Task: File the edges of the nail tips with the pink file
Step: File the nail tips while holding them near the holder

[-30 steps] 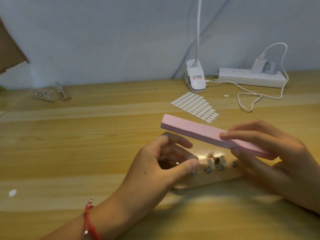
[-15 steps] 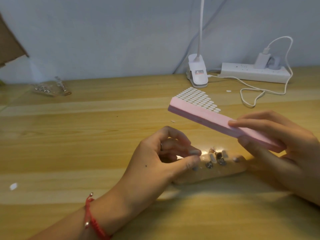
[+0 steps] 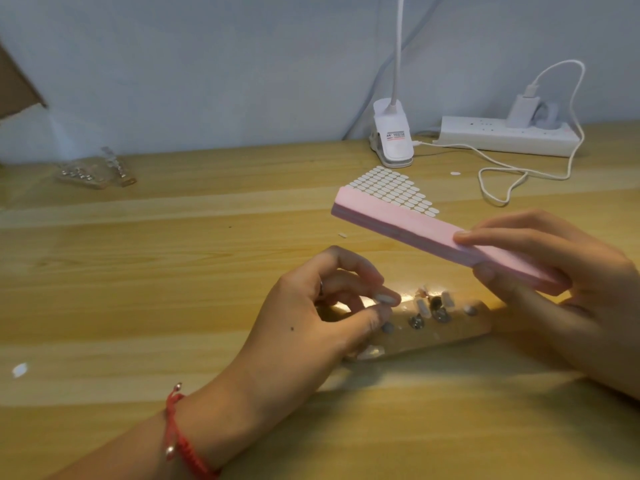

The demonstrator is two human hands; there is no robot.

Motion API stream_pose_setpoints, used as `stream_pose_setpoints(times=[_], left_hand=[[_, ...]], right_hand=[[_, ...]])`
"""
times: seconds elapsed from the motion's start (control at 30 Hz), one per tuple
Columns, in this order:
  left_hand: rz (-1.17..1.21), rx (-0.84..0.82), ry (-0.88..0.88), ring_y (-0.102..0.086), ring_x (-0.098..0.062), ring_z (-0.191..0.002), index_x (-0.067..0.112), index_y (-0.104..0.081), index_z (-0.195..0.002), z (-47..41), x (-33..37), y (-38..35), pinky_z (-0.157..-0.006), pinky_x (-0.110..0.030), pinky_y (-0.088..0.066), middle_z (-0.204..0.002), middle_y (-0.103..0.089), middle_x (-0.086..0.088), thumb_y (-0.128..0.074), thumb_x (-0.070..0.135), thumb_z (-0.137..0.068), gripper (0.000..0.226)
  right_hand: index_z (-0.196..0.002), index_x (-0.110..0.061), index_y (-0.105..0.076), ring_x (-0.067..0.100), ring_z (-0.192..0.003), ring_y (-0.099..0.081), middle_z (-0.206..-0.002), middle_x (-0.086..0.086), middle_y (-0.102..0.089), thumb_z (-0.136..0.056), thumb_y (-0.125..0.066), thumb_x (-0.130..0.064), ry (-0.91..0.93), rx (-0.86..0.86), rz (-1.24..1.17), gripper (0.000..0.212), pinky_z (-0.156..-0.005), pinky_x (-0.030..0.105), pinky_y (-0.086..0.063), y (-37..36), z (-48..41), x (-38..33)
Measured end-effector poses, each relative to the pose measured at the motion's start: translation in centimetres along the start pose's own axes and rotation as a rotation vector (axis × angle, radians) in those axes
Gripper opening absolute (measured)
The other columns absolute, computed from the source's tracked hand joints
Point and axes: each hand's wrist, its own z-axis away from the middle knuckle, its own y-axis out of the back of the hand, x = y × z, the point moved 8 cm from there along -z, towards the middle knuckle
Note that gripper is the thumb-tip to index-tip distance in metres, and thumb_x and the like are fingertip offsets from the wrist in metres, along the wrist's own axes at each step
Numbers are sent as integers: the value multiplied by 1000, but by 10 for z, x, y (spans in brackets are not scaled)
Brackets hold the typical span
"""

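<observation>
While the right hand (image 3: 571,292) has its grip clamped on the lower-right end of the pink file (image 3: 408,226), that file slants above the nail tips (image 3: 433,308) on the desk (image 3: 138,271), centre right; the left hand (image 3: 322,317) curls beside them, its grip impossible to tell.

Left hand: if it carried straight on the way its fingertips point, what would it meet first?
Probably the nail tips standing on the wooden strip, just right of the left hand; the right hand lies beyond. Depth is unclear.
</observation>
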Motion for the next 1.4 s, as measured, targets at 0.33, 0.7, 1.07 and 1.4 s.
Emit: stream_pose_setpoints(times=[0.33,0.7,1.07,1.4], left_hand=[[-8,0,10,-64,-7,-65,22,-63,-82,1,-3,1,-49,-23,-51,-84,-73,2,-70,0,-80,23],[-58,-15,0,-62,-8,-67,25,-64,-84,1,-2,-1,-50,-23,-51,-83,-73,6,-70,8,-76,19],[-185,-41,-41,-62,-8,-68,28,-63,-86,2,4,-4,-62,-20,-52,-88,-71,10,-70,8,-75,24],[-227,-68,-65,-57,-10,-69,29,-60,-88,5,9,-9,-63,-17,-47,-89,-68,13,-57,6,-64,33]], right_hand=[[-115,-21,-64,4,-106,-59,-114,-5,-61,-91,-56,-26,-1,-14,17,26,-82,8,-39,0,-1,-2],[-113,-18,-66,5,-104,-59,-111,-3,-63,-90,-57,-25,3,-32,29,26,-80,8,-39,-2,-1,-3],[-111,-16,-68,5,-101,-61,-108,-2,-65,-90,-57,-25,18,-52,33,26,-82,10,-40,-4,-1,-4],[-108,-14,-71,7,-100,-63,-107,-4,-66,-89,-58,-25,34,-87,27,25,-80,11,-42,-7,0,-5]])
